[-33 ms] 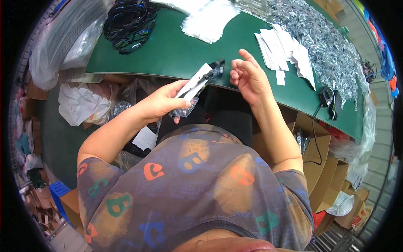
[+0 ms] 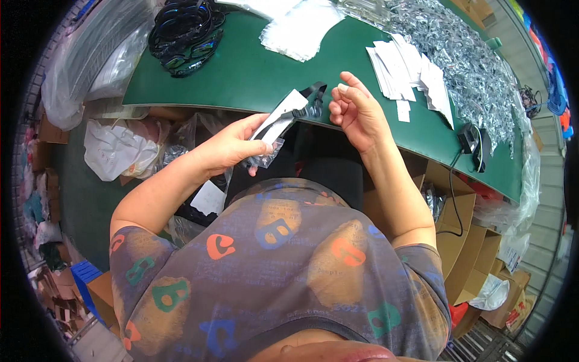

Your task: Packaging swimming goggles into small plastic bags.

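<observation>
My left hand (image 2: pixel 232 145) is closed on a narrow white card (image 2: pixel 283 117) over the table's near edge. A black strap (image 2: pixel 316 90) loops out past the card's far end, beside a dark see-through piece that I cannot make out well. Below my left thumb a small clear plastic bag (image 2: pixel 265 158) is held together with the card. My right hand (image 2: pixel 362 117) hovers just right of the strap, apart from it. Its index finger and thumb are raised, the other fingers are loosely curled, and nothing is in it.
On the green table (image 2: pixel 241 78) lie a pile of black goggles (image 2: pixel 184 36), white paper sheets (image 2: pixel 301 30), white cards (image 2: pixel 392 69) and a large heap of small clear plastic bags (image 2: pixel 458 66). A black device with a cable (image 2: pixel 467 139) sits at the right edge. Open cardboard boxes (image 2: pixel 458 241) stand below.
The black strap, blurred before, now shows sharply as a loop beyond the card. The card has tilted slightly; both hands have barely moved.
</observation>
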The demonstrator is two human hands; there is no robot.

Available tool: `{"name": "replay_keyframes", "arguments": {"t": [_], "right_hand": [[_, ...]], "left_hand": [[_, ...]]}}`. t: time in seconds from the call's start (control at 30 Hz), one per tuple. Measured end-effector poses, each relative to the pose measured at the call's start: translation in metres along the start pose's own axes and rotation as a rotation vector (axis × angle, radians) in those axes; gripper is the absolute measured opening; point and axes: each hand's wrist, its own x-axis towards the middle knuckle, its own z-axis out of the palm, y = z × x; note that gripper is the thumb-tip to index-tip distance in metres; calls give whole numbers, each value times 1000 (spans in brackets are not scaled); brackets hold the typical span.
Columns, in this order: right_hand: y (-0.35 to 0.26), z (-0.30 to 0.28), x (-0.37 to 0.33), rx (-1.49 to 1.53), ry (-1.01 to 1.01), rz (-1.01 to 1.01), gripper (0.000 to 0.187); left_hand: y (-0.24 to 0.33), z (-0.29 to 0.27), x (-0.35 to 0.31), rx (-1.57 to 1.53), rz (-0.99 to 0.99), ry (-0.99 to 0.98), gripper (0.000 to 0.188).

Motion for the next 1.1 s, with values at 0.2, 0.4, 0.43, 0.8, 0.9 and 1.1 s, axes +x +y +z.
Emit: {"name": "replay_keyframes", "arguments": {"t": [0.2,0.4,0.43,0.8,0.9,1.1], "right_hand": [[23,2,-22,13,-33,40,18],[53,-4,-49,-1356,-63,-1021,40],[57,-4,-49,-1363,-67,-1047,46],[76,-5,-16,-1189,1,-1141,42],[38,-15,-29,-1324,-132,-1122,34],[-60,10,-48,-1340,-793,-793,14]], "left_hand": [[16,2,-12,72,-15,28,70],[27,-4,-25,26,-65,35,68],[28,-4,-26,-14,-72,15,65],[36,20,-36,-171,-104,-84,56],[29,2,-36,-151,-65,-13,59],[11,-11,-28,146,-170,-4,78]]}}
